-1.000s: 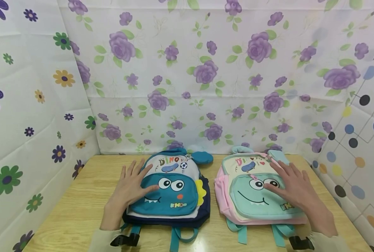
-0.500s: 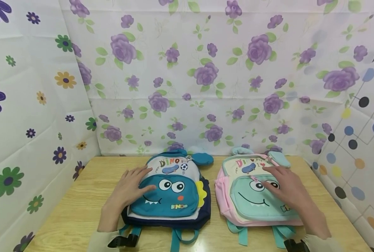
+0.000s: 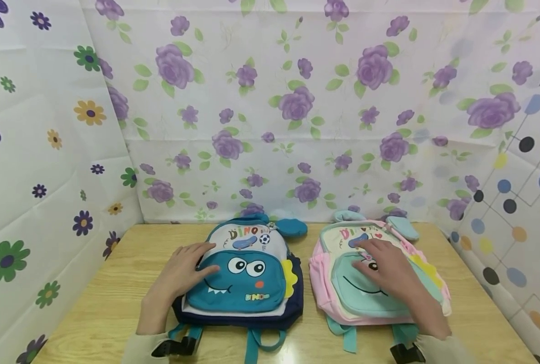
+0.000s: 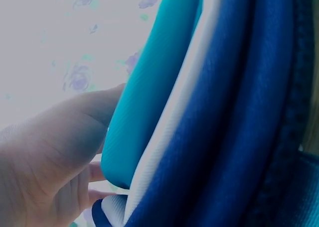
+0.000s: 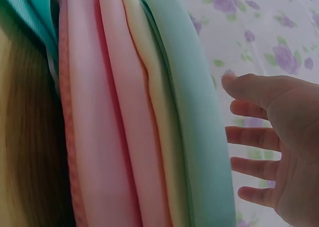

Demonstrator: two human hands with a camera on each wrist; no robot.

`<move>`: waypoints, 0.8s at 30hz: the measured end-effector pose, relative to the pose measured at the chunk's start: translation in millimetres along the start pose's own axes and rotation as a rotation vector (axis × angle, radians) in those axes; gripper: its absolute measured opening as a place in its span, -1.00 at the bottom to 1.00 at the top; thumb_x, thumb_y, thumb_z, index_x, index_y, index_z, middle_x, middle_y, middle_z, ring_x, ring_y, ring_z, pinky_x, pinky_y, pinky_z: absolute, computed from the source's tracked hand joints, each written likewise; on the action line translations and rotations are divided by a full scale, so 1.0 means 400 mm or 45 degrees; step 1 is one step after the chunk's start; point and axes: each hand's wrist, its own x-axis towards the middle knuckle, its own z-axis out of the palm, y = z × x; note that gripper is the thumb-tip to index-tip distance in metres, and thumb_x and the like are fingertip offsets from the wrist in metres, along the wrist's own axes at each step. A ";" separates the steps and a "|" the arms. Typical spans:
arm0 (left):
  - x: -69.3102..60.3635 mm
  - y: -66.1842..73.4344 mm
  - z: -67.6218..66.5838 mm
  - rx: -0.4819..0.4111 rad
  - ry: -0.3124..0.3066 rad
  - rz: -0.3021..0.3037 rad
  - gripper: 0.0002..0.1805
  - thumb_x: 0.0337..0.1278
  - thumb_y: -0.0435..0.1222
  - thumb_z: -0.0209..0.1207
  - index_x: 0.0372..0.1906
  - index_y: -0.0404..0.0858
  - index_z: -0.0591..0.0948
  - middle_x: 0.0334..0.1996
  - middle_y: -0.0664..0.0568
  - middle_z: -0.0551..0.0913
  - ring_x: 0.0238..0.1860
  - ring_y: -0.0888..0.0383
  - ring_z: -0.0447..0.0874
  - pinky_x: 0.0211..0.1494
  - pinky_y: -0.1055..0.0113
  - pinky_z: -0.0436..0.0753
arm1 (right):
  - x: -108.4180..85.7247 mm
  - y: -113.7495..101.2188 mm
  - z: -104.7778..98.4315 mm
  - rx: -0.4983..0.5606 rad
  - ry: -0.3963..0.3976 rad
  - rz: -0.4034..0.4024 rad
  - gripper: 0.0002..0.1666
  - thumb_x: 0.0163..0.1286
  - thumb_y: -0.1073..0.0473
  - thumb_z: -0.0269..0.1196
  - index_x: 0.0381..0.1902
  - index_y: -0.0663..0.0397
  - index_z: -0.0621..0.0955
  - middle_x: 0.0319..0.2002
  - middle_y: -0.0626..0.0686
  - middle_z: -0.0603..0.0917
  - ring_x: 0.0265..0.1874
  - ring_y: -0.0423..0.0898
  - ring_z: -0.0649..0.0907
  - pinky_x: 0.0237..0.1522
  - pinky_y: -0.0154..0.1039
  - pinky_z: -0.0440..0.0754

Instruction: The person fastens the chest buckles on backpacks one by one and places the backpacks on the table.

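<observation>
A blue dinosaur backpack lies on its back at the middle of the table, its teal front pocket facing up. My left hand is at its left side, fingers loosely bent, thumb over the pocket's edge. In the left wrist view the backpack's padded layers hide the fingertips, so contact cannot be told. To the right lies a pink and mint dinosaur backpack. Above its front pocket hovers my right hand, fingers loosely spread and holding nothing. The right wrist view shows that hand just apart from the mint pocket.
The wooden table carries both backpacks side by side with a narrow gap. Teal straps trail toward the front edge. A floral curtain stands behind, with patterned cloth at left and dotted cloth at right.
My right hand has moved left across the mint backpack, uncovering its yellow spikes. My left hand has drawn slightly left and its fingers have bent more. Both backpacks stay where they were.
</observation>
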 end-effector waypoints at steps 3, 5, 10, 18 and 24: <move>0.000 -0.001 -0.002 0.002 -0.004 0.002 -0.27 0.21 0.14 0.24 0.40 -0.11 0.45 0.34 -0.16 0.49 0.37 -0.26 0.37 0.46 -0.32 0.14 | 0.007 -0.018 0.014 0.003 -0.019 -0.016 -0.51 0.33 0.01 0.35 0.17 0.01 0.60 0.05 0.10 0.69 0.04 0.20 0.64 0.07 0.24 0.54; -0.001 -0.002 -0.002 0.003 0.000 0.004 -0.28 0.21 0.13 0.25 0.39 -0.12 0.45 0.34 -0.16 0.49 0.37 -0.26 0.37 0.46 -0.32 0.14 | 0.012 -0.029 0.025 -0.002 -0.014 -0.041 -0.52 0.33 0.01 0.35 0.16 0.03 0.61 0.03 0.10 0.70 0.01 0.18 0.65 0.04 0.22 0.55; -0.003 -0.008 -0.002 -0.001 0.006 0.002 -0.29 0.22 0.11 0.25 0.39 -0.14 0.46 0.33 -0.18 0.49 0.36 -0.27 0.37 0.45 -0.32 0.17 | 0.026 -0.056 0.056 -0.032 0.014 -0.095 -0.53 0.28 0.02 0.39 0.12 0.02 0.64 -0.03 0.08 0.71 -0.02 0.13 0.67 0.02 0.15 0.59; -0.003 -0.023 0.000 -0.008 -0.007 -0.022 -0.28 0.24 0.12 0.24 0.40 -0.14 0.43 0.34 -0.18 0.48 0.37 -0.29 0.37 0.43 -0.32 0.19 | 0.040 -0.109 0.087 -0.024 -0.056 -0.079 -0.51 0.28 -0.03 0.39 0.14 -0.05 0.64 -0.01 0.02 0.71 0.04 0.13 0.64 0.08 0.19 0.55; -0.002 -0.025 -0.004 -0.019 -0.014 -0.029 -0.29 0.25 0.09 0.23 0.40 -0.16 0.43 0.34 -0.19 0.47 0.36 -0.29 0.37 0.43 -0.31 0.19 | 0.042 -0.142 0.098 -0.016 -0.150 -0.035 -0.51 0.33 -0.08 0.34 0.18 -0.11 0.61 0.09 0.02 0.67 0.15 0.13 0.59 0.24 0.21 0.46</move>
